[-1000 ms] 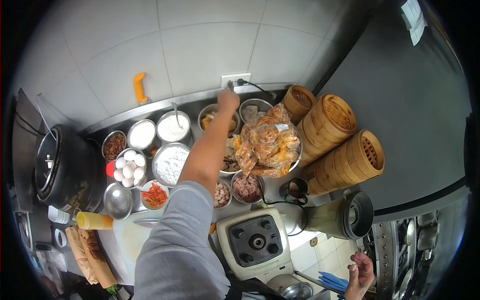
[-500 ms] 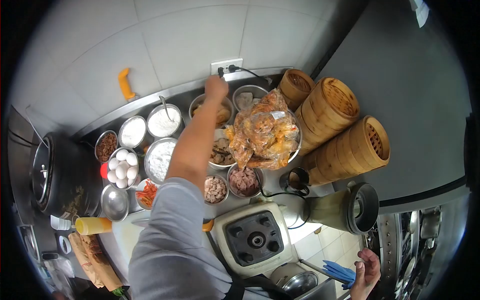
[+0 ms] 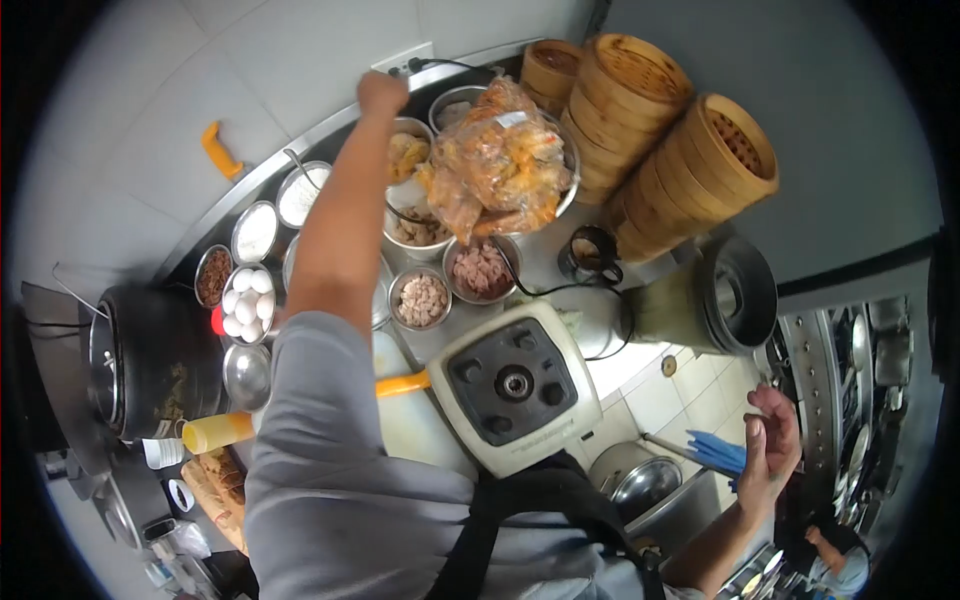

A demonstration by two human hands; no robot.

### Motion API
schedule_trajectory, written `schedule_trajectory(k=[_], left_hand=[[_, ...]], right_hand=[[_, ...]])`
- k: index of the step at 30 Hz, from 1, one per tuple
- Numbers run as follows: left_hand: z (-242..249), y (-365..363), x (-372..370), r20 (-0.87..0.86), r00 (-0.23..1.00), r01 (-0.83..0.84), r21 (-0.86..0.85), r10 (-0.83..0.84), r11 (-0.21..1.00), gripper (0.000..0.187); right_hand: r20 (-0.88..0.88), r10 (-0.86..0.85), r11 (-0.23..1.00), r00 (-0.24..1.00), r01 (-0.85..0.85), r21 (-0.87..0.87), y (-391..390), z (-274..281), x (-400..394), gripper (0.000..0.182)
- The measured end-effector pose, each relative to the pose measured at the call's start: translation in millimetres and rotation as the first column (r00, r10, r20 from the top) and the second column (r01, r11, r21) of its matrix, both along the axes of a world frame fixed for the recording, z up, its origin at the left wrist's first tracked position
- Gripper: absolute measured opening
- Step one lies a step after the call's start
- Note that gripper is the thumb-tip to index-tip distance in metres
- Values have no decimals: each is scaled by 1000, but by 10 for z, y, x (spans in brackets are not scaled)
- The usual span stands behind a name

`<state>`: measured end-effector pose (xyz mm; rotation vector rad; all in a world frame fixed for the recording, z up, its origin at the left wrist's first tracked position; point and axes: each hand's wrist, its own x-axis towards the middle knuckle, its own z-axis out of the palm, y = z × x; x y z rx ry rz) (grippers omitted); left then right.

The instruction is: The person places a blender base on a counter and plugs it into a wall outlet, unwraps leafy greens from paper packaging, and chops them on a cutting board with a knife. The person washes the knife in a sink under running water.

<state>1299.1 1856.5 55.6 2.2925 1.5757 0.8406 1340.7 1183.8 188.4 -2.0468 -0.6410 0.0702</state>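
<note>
My left hand [image 3: 383,93] reaches up to the wall outlet [image 3: 418,58], fingers closed at a black power plug [image 3: 394,72] there; the fingertips are partly hidden. A second black plug [image 3: 416,65] sits beside it. A black cord [image 3: 560,289] runs from near the blender base [image 3: 512,385] up among the bowls. The base stands in front of me without its jar; the blender jar [image 3: 680,300] lies on its side to the right. My right hand [image 3: 772,445] hangs low on the right, fingers loosely curled and apart, holding nothing, near blue gloves [image 3: 715,450].
A large plastic bag of food [image 3: 500,160] sits on a bowl. Around it stand bowls of chopped meat [image 3: 482,272], white powder [image 3: 255,232] and eggs [image 3: 246,300]. Bamboo steamers [image 3: 625,110] are stacked behind. An orange-handled knife [image 3: 402,384] lies left of the base.
My view has shifted, so the counter sits higher in the picture. My left hand stays at the outlet. My right hand remains open on the right.
</note>
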Motion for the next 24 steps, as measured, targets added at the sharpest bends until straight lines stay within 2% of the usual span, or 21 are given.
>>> schedule_trajectory(k=[1, 3, 4, 8, 10, 12, 14, 16, 18, 19, 20, 21, 22, 23, 24], left_hand=[[86, -6, -38, 83, 996, -30, 57, 25, 998, 46], [305, -77, -213, 177, 976, 84, 230, -127, 969, 49], [369, -14, -292, 250, 954, 133, 133, -163, 982, 48], [1207, -871, -699, 397, 863, 260, 179, -312, 949, 40], [1583, -1432, -872, 415, 847, 260, 223, -333, 939, 39], [1886, -2047, -1037, 441, 832, 265, 219, -338, 939, 36], [1994, -2617, -1141, 459, 824, 259, 216, -332, 941, 33], [1992, -3172, -1208, 558, 701, 409, 194, -444, 891, 25], [1864, -3804, -1116, 538, 688, 511, 116, -487, 851, 23], [1768, -4166, -959, 589, 691, 514, 6, -418, 858, 24], [1641, -4467, -762, 656, 663, 557, -112, -360, 823, 25], [1615, -4772, -522, 578, 795, 454, -364, -185, 814, 29], [1495, -5019, -295, 573, 794, 475, -375, -203, 796, 36], [1326, -5121, -77, 509, 824, 506, -462, -250, 729, 40], [1156, -5291, 114, 525, 818, 514, -485, -235, 707, 47]], right_hand=[[14, -13, 1000, 1000, 13, 18, -62, -58, 15, 35], [55, -41, 999, 998, 39, 36, -210, -168, 122, 28], [60, -60, 997, 996, 56, 59, -287, -254, 206, 31], [108, -199, 964, 974, 175, 201, -510, -818, 708, 50], [191, -176, 976, 966, 146, 162, -512, -992, 913, 61], [70, -71, 968, 995, 52, 244, -487, -1269, 1162, 65], [33, 79, 965, 996, -85, 250, -377, -1365, 1341, 62], [-231, 248, 903, 941, -138, 406, -269, -1573, 1495, 58], [-295, 416, 841, 860, -240, 484, -207, -1836, 1680, 49], [-293, 447, 828, 845, -267, 493, -207, -1916, 1719, 49], [-292, 378, 872, 878, -232, 430, -203, -1981, 1733, 45], [-282, 314, 908, 907, -200, 368, -194, -2005, 1725, 42], [-189, 267, 879, 945, -159, 449, -195, -2007, 1668, 34], [-102, 222, 835, 970, -135, 534, -221, -2017, 1582, 26], [-235, 181, 852, 955, -33, 523, -315, -2042, 1552, 25]])
